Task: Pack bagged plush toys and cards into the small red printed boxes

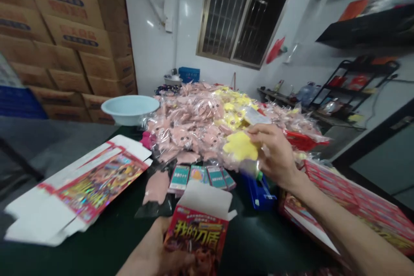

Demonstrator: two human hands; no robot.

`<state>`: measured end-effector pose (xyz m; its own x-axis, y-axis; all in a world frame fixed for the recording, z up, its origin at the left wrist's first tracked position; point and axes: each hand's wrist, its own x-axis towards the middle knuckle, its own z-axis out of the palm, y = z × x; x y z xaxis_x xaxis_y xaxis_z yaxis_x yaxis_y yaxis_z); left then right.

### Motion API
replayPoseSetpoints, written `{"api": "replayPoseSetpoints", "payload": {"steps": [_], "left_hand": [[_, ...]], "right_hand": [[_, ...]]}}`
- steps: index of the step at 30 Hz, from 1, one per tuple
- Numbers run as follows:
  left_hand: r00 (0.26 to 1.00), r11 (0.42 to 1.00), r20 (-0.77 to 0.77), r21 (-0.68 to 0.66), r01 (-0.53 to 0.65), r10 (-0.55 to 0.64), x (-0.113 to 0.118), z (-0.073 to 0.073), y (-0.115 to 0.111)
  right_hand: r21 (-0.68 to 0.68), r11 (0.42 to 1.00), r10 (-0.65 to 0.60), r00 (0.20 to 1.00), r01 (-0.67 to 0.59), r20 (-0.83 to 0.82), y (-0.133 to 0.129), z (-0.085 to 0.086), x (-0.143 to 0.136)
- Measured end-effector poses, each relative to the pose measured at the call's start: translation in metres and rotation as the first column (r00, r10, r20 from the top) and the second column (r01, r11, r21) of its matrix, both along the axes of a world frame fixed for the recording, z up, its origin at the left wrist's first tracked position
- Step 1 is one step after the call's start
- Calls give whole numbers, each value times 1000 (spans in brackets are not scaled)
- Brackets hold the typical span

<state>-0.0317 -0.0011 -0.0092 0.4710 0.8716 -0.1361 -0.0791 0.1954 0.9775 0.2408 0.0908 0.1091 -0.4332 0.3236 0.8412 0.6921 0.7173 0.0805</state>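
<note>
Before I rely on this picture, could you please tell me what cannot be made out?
- Head view, hidden: the inside of the red printed box in the left hand, behind its front panel.
- Head view, cut off: that box's lower end, by the bottom edge.
- Head view, blurred: details of the yellow plush in the right hand.
- Head view, too small: fine print on the teal cards.

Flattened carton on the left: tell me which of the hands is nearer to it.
Left. The left hand, on the open red box, is a little right of the flattened carton; the right hand, holding a yellow packet, is much farther to the right.
</note>
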Motion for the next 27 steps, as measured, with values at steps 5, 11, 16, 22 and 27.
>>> {"api": "replayPoseSetpoints", "payload": {"steps": [5,11,16,22,27], "left_hand": [[945,947,105,-63,316,-309,-2,1,-12],[935,953,311,-189,236,-170,-5,7,-24],[933,949,313,-199,245,-175,-1,12,-20],[949,977,257,-64,204,-181,0,15,-15],[985,998,158,6,62,-62,-1,12,-15]], "right_hand": [[285,957,-22,959,-62,283,-46,-7,-32],[458,885,-143,893,-77,426,-48,-11,-29],[351,897,-2,793,-268,609,-65,-3,-29],[161,947,98,729,-277,677,-85,20,-31],[-150,988,41,907,25,418,-108,25,-27]]}}
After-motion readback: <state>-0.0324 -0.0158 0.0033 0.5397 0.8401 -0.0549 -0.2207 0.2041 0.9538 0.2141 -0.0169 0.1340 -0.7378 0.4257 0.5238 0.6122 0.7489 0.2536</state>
